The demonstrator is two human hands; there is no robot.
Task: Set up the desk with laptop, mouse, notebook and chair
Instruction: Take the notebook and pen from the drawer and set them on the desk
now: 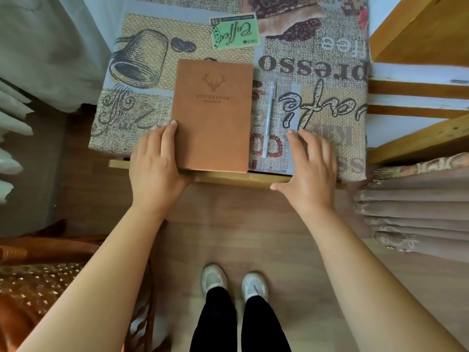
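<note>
Notebook point(213, 115) on desk point(317, 59); left hand point(154, 163) fingers point(170, 138) straight against its left edge; right hand point(312, 168) spread, apart.

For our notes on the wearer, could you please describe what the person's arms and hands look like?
The left arm and right arm are bare, with no sleeves in view. The left hand and right hand carry no gloves, rings, watch or bracelet; the nails look short and unpainted.
</note>
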